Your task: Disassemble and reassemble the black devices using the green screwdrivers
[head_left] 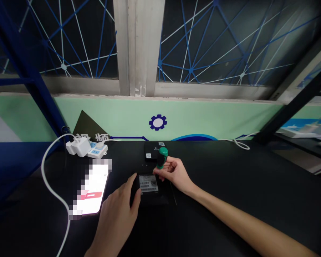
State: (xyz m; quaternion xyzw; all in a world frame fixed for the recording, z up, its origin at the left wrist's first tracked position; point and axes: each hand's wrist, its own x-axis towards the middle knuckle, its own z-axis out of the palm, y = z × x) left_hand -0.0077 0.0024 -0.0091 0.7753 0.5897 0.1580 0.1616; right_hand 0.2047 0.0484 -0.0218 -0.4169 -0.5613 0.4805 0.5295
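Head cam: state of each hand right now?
Left hand: open, fingertips at the edge of a black labelled box.
Right hand: closed, holding a green-handled screwdriver.

This looks like an electronics workroom or training lab rather than a home, though the wide, dim view leaves that a little uncertain. A black counter (216,167) runs along a mint-green wall panel (192,117) printed with a blue gear emblem (157,122) and circuit-style lines. Above it are grey-framed windows (224,43) patterned with a blue-and-white net, and a blue steel frame (18,60) rises at the left. The counter carries a power strip (97,150), a white charger (79,147) with its looping cable (46,175), a smartphone (92,189), a labelled black device (148,184) and a green-handled screwdriver (162,157).
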